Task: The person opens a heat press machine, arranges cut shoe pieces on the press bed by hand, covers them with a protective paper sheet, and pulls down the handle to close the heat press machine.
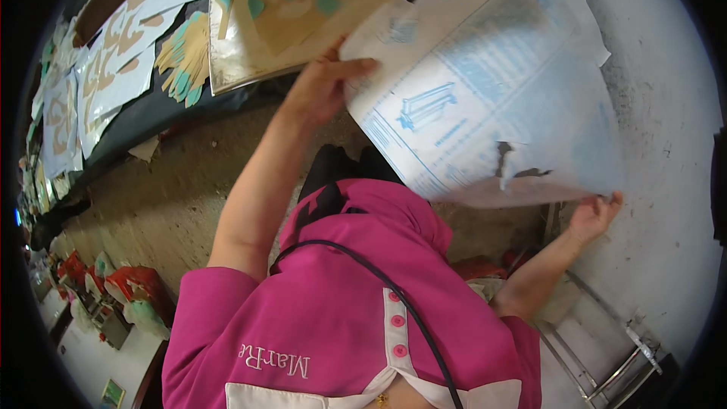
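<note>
A large white sheet (469, 98) with blue printing and a line drawing is stretched between my two hands. Its lower part has a ragged hole, with a torn flap beside it. My left hand (327, 85) pinches the sheet's left edge, thumb on top and the other fingers mostly hidden behind. At the lower right corner, my right hand (596, 216) grips the edge between thumb and fingers. Behind the sheet's left side lies a flat tan panel (261, 53) with green and brown shapes under a shiny surface.
A fanned pile of tan and green cut pieces (184, 60) lies on the dark table (140, 125), beside white sheets with brown shapes (121, 68). A pale wall (651, 106) stands close on the right, above a metal-tube frame (606, 379). Red-and-white machines (113, 295) stand lower left.
</note>
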Motion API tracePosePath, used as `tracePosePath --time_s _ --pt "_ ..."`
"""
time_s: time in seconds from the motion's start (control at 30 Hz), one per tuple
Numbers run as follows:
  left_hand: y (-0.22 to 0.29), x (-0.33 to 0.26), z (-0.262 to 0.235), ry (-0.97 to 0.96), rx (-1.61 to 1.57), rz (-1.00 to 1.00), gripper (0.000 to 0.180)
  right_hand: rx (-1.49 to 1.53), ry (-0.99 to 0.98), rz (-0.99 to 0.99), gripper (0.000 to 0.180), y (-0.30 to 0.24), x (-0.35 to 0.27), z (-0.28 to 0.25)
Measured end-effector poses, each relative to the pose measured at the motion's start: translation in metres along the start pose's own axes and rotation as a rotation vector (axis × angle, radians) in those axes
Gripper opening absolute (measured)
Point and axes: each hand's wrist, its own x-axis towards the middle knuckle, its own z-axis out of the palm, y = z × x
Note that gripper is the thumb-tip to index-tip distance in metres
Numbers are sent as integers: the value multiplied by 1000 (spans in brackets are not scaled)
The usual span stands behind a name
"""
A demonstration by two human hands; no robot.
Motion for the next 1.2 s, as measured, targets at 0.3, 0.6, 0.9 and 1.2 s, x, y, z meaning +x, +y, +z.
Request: tracePosePath --time_s 0.3,0.6,0.9,1.2 --pt "39 10 -15 145 686 154 40 -103 -137 302 34 70 -62 -19" --pt "86 -128 -97 60 575 -137 54 21 -379 254 35 30 -48 38" --pt "75 -174 -101 421 428 -50 58 -301 -845 336 65 27 -61 185" --pt "61 -221 -147 726 502 193 29 -260 -901 580 34 79 -105 223"
